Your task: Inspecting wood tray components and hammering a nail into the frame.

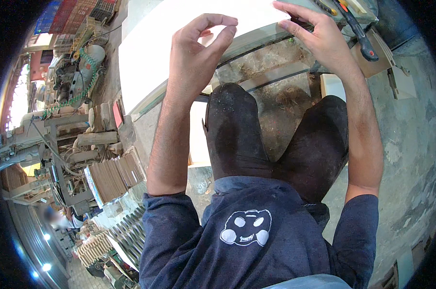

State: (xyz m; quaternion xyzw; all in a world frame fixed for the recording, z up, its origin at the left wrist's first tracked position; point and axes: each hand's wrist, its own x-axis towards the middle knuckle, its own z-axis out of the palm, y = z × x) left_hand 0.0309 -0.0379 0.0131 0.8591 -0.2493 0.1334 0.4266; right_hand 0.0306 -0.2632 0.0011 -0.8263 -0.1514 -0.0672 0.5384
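A large white panel (153, 53) lies flat in front of me, its near edge running above my knees. Over that edge, my left hand (198, 48) is closed in a pinch, thumb and forefinger tips almost together. Whatever sits between them is too small to make out. My right hand (319, 41) is at the panel's right end. Its forefinger is stretched out and its thumb held apart, both tips at the white surface; its other fingers are partly hidden. To the right of that hand lies a black-handled tool with an orange part (360, 41).
My knees (234, 103) are under the panel's near edge. A second yellow and black tool (326, 6) lies at the far right. Brown boards (372, 58) lean at right. On the left stand a stack of brown sheets (113, 178), a tank with a green coiled hose (90, 62), and a distant person (66, 219).
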